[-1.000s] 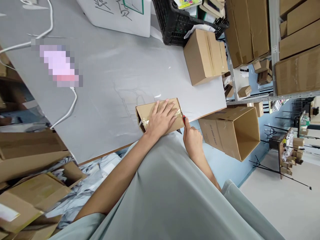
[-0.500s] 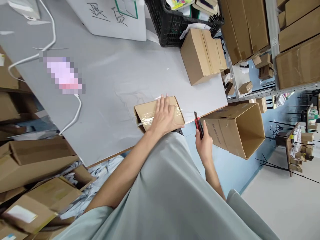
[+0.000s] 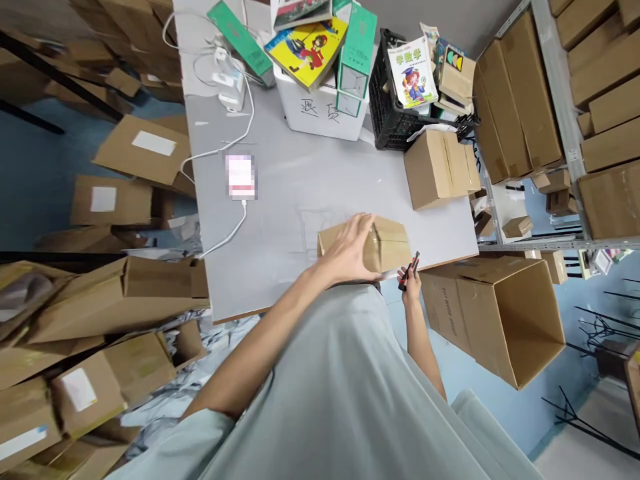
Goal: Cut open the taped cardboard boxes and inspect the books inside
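A small taped cardboard box (image 3: 390, 243) lies near the front edge of the grey table (image 3: 300, 173). My left hand (image 3: 350, 250) rests flat on top of it, fingers stretched out. My right hand (image 3: 411, 283) is just off the table's front right corner, closed round a red and black utility knife (image 3: 409, 270) that points up toward the box. The knife is close to the box's right end but apart from it.
A second closed carton (image 3: 437, 167), a black crate (image 3: 400, 113) of books, a white box (image 3: 323, 110) and a charger cable (image 3: 227, 153) occupy the table. An open large carton (image 3: 505, 313) stands at the right. Shelving with cartons (image 3: 530, 100) rises behind it. Piled boxes (image 3: 100, 293) fill the left floor.
The view has swung upward, showing the table's far end. My right hand with the knife drew back from the box's end, then came near it again. My left hand stayed on the box.
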A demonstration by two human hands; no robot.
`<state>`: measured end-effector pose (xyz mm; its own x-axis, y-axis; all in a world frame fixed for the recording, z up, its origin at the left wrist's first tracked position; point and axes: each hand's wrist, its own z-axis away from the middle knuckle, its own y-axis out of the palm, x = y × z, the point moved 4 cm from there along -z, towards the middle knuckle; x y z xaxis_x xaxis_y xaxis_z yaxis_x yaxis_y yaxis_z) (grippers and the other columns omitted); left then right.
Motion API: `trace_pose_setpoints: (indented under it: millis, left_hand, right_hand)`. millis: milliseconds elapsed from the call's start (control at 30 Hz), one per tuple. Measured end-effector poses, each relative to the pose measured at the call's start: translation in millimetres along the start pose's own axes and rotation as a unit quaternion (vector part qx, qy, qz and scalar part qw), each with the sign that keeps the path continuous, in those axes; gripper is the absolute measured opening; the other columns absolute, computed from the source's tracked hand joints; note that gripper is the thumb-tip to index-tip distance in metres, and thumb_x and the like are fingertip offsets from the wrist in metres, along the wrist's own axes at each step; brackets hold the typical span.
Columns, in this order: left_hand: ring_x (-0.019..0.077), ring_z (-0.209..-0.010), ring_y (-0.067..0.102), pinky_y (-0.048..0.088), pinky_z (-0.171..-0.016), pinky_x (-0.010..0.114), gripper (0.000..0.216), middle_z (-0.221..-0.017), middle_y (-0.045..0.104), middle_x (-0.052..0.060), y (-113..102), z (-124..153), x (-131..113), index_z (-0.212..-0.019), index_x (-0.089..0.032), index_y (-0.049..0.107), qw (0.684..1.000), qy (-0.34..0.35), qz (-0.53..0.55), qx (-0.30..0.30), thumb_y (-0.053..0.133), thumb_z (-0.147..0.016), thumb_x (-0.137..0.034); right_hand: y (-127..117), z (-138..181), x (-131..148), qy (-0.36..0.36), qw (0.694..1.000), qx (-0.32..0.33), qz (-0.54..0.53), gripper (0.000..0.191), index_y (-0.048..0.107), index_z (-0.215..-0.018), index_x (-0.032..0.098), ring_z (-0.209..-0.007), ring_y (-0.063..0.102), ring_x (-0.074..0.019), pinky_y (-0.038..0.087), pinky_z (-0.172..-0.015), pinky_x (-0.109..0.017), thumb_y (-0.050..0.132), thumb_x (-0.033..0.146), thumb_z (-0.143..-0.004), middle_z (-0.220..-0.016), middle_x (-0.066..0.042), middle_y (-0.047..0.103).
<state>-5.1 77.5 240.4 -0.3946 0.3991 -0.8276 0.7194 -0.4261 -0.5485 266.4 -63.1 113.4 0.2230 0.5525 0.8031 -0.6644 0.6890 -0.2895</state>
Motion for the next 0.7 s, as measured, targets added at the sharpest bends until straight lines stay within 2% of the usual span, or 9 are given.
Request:
trace_pose_setpoints:
  millis: [67,167,233,300,367,467,600,700]
  left_hand:
    - [0.0489,-0.173,0.025,0.033,-0.138,0.059,0.157,-0.188,0.019,0.021,-7.7,31.7,33.1,-0.183,-0.024,0.004,0.998,-0.053,0.016,0.03,0.099,-0.062,-0.054]
    - [0.048,-0.173,0.025,0.037,-0.137,0.055,0.146,-0.19,0.013,0.022,-2.0,79.9,79.9,-0.183,-0.019,0.005,0.989,-0.137,0.025,0.05,0.094,-0.07,-0.044]
    - [0.0435,-0.169,0.038,0.043,-0.135,0.053,0.125,-0.188,0.026,0.019,6.5,103.9,101.7,-0.183,-0.021,0.013,0.983,-0.181,0.039,0.021,0.084,-0.081,-0.036]
    - [0.0387,-0.164,0.049,0.046,-0.133,0.052,0.102,-0.182,0.04,0.016,12.3,117.6,114.6,-0.18,-0.023,0.025,0.977,-0.208,0.045,-0.035,0.073,-0.089,-0.029]
    - [0.0374,-0.159,0.054,0.048,-0.131,0.053,0.091,-0.175,0.05,0.017,12.7,122.2,120.5,-0.174,-0.022,0.036,0.968,-0.226,0.039,-0.098,0.071,-0.09,-0.027]
    - [0.0381,-0.153,0.059,0.053,-0.126,0.055,0.086,-0.164,0.058,0.019,5.2,119.2,121.0,-0.165,-0.021,0.048,0.956,-0.235,0.035,-0.174,0.079,-0.086,-0.028]
    - [0.0342,-0.145,0.064,0.058,-0.12,0.053,0.067,-0.153,0.063,0.016,-2.3,112.6,114.2,-0.152,-0.023,0.057,0.948,-0.216,0.064,-0.223,0.076,-0.087,-0.026]
    - [0.0316,-0.14,0.066,0.058,-0.12,0.054,0.059,-0.147,0.064,0.013,1.7,111.2,113.5,-0.142,-0.026,0.059,0.939,-0.215,0.109,-0.247,0.076,-0.085,-0.022]
  right_hand:
    - [1.6,-6.4,-1.2,-0.007,1.0,0.015,-0.017,0.046,0.065,-0.133,0.023,-0.091,0.084,-0.0187,0.065,-0.075,-0.027,0.067,0.053,-0.098,-0.107,-0.006,0.081]
    - [10.4,-11.3,-1.3,-0.049,0.997,0.055,-0.02,0.049,0.065,-0.13,0.024,-0.1,0.085,-0.0239,0.068,-0.077,-0.032,0.071,0.058,-0.095,-0.129,-0.011,0.079]
    - [19.1,-9.9,-3.2,-0.077,0.993,0.085,0.009,0.052,0.066,-0.127,0.023,-0.1,0.085,-0.0251,0.068,-0.075,-0.032,0.073,0.061,-0.093,-0.132,-0.012,0.077]
    - [28.7,-5.8,-8.4,-0.082,0.988,0.122,0.042,0.053,0.066,-0.126,0.023,-0.1,0.085,-0.0254,0.068,-0.073,-0.031,0.075,0.062,-0.091,-0.129,-0.011,0.077]
    - [37.6,-1.1,-14.9,-0.071,0.982,0.162,0.065,0.055,0.066,-0.125,0.023,-0.1,0.084,-0.0258,0.068,-0.073,-0.032,0.077,0.063,-0.089,-0.125,-0.01,0.078]
    - [46.7,0.3,-18.8,-0.076,0.973,0.197,0.096,0.057,0.068,-0.124,0.022,-0.101,0.081,-0.0253,0.069,-0.073,-0.033,0.074,0.066,-0.089,-0.121,-0.009,0.079]
    - [52.6,-15.4,-4.7,-0.131,0.967,0.142,0.163,0.057,0.068,-0.119,0.019,-0.092,0.075,-0.0231,0.065,-0.072,-0.033,0.062,0.069,-0.091,-0.107,-0.008,0.078]
    - [63.1,-28.7,11.7,-0.159,0.965,0.113,0.177,0.05,0.068,-0.113,0.018,-0.095,0.072,-0.0238,0.063,-0.082,-0.035,0.057,0.064,-0.094,-0.102,-0.009,0.077]
